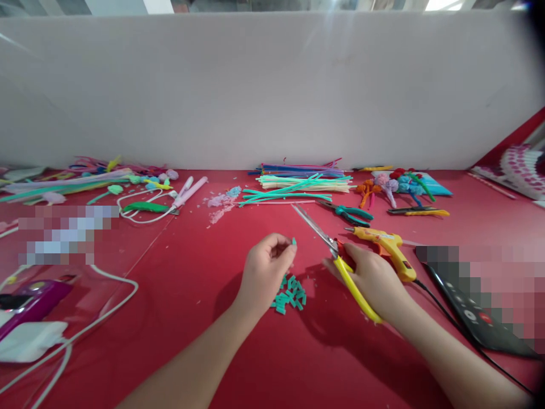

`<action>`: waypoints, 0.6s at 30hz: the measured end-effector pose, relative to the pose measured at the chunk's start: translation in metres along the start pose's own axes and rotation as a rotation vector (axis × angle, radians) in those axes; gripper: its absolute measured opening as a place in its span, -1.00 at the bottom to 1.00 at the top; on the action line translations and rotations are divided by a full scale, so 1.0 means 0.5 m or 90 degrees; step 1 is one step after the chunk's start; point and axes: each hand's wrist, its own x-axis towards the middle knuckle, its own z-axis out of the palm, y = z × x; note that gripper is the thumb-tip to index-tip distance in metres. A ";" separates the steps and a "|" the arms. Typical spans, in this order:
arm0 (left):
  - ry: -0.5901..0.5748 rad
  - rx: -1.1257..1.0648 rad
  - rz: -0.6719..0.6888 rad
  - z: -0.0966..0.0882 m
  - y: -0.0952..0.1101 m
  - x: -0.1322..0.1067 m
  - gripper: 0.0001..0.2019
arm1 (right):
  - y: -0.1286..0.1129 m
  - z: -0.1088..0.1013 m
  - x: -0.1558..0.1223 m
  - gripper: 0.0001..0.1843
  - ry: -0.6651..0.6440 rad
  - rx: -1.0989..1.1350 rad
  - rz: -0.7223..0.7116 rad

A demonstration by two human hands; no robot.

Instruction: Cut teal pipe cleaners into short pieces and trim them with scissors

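Note:
In the head view my left hand [266, 267] pinches a short green piece of pipe cleaner [293, 241] between thumb and fingertips. Below it on the red table [179, 341] lies a small heap of cut green pieces [292, 294]. My right hand [372, 278] grips a pair of scissors [353, 287] with yellow handles. Their blades point up and left, past my left hand and apart from the green piece. Farther back, long green pipe cleaners [285, 193] lie across other bundles.
A yellow glue gun [389, 244] lies right of the scissors, with teal pliers [351, 213] behind. A black phone [460, 307] is at the right. Pink and blue clippings [223, 201], a pink hair-iron-like tool [189, 192] and white cables [123, 278] lie left. A pale partition [255, 91] stands behind.

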 end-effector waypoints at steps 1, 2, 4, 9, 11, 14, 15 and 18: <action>0.002 0.059 0.029 0.005 -0.003 -0.003 -0.90 | -0.004 -0.001 0.000 -0.74 -0.017 0.083 -0.001; 0.001 0.115 0.063 0.010 -0.005 -0.006 -0.91 | -0.008 -0.001 0.000 -0.76 -0.038 0.171 -0.003; -0.017 0.214 0.132 0.021 -0.010 -0.013 -0.94 | -0.019 -0.004 -0.003 -0.81 -0.072 0.333 -0.007; -0.111 0.328 0.214 0.038 -0.010 -0.028 -0.92 | -0.039 -0.013 -0.009 -0.85 -0.093 0.444 0.021; -0.135 0.331 0.208 0.039 -0.007 -0.031 -0.92 | -0.041 -0.015 -0.009 -0.86 -0.104 0.436 0.035; -0.160 0.259 0.142 0.037 -0.004 -0.029 -0.92 | -0.038 -0.015 -0.007 -0.87 -0.117 0.429 0.022; -0.178 0.212 0.100 0.035 -0.005 -0.027 -0.92 | -0.036 -0.015 -0.007 -0.87 -0.122 0.428 0.015; -0.260 0.042 -0.047 0.030 -0.011 -0.020 -0.88 | -0.032 -0.012 -0.008 -0.87 -0.132 0.428 -0.009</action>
